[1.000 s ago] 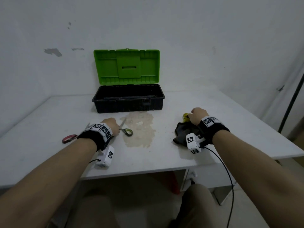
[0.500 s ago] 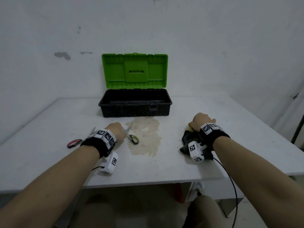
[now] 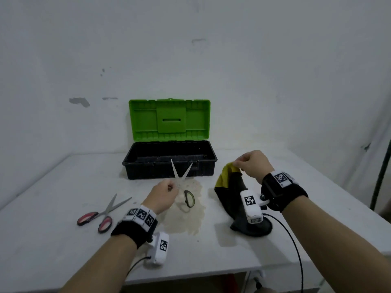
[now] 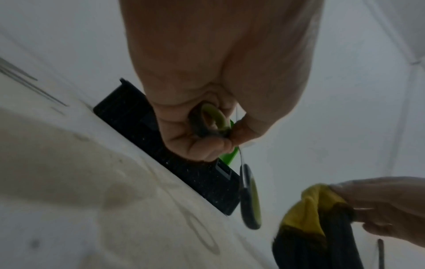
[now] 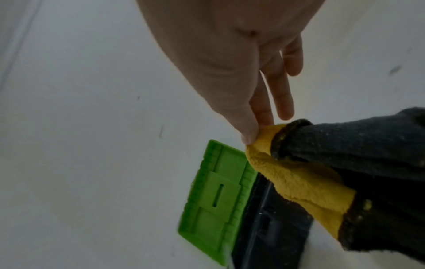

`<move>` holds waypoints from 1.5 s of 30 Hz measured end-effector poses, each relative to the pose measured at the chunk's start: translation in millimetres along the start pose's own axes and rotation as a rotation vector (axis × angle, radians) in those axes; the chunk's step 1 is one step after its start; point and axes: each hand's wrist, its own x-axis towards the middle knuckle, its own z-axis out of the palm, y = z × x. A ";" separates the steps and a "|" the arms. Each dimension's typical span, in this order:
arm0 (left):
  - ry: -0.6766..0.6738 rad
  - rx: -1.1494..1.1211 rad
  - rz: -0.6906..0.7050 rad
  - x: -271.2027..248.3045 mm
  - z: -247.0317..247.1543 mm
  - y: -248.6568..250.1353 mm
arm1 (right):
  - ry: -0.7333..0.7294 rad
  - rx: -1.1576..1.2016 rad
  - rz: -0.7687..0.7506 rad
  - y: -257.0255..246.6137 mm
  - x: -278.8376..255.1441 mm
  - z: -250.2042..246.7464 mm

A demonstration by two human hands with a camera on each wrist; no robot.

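While left hand [image 3: 163, 192] grips scissors [image 3: 180, 183], right hand [image 3: 252, 164] pinches glove [image 3: 226, 178].

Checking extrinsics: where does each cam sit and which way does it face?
Head: on the head, facing forward and down at table and open toolbox; both forearms, left hand and right hand show.
Left wrist: under the left wrist, facing along the palm at fingers gripping green-handled scissors.
Right wrist: under the right wrist, facing along fingers pinching black-and-yellow glove.
Shared: all three show toolbox and glove.
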 end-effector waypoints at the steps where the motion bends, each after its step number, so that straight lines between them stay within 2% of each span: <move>1: -0.001 -0.023 0.003 -0.2 3.7 2.6 | 0.004 0.125 -0.023 -5.9 -3.7 -3.0; 3: 0.006 -0.088 -0.001 -0.9 9.0 10.2 | 0.017 0.314 -0.059 -16.1 -10.2 -7.3; 5: 0.028 -0.140 0.005 -2.5 10.8 19.4 | 0.006 0.357 -0.080 -21.5 -15.9 -9.2; 8: 0.036 -0.176 0.041 -3.5 11.9 29.0 | -0.106 0.418 -0.088 -14.1 -24.1 -3.9; 12: -0.005 -0.151 0.065 -4.2 17.6 37.2 | -0.273 0.593 0.037 8.4 -32.5 7.8; 14: -0.022 -0.131 0.078 -5.8 22.2 41.2 | -0.303 0.520 0.060 20.9 -35.5 9.6; 17: -0.034 -0.124 0.105 -8.8 29.1 46.0 | -0.321 0.212 -0.006 33.4 -43.4 6.5; 19: -0.044 -0.127 0.114 -10.5 33.8 49.7 | -0.307 0.089 -0.058 39.7 -44.4 4.9; 23: -0.068 -0.152 0.107 -12.6 44.1 55.2 | -0.173 -0.135 -0.165 49.5 -48.4 6.7; 27: -0.097 -0.184 0.111 -12.5 55.2 55.9 | -0.074 0.163 -0.139 47.6 -52.3 19.3; 31: -0.077 -0.139 0.158 -10.1 62.7 50.9 | -0.050 0.378 -0.266 28.5 -58.4 24.0; 34: -0.087 -0.133 0.184 -8.5 68.0 49.3 | -0.024 0.306 -0.346 19.9 -63.9 32.7; 39: -0.075 -0.258 0.193 -7.3 74.7 51.3 | 0.170 0.198 -0.513 24.1 -67.9 55.4; 41: -0.062 -0.291 0.188 -6.0 75.1 50.2 | 0.151 0.191 -0.510 25.9 -70.0 57.8; 45: -0.059 -0.323 0.191 -4.0 76.5 47.3 | 0.018 0.140 -0.486 26.6 -71.6 55.6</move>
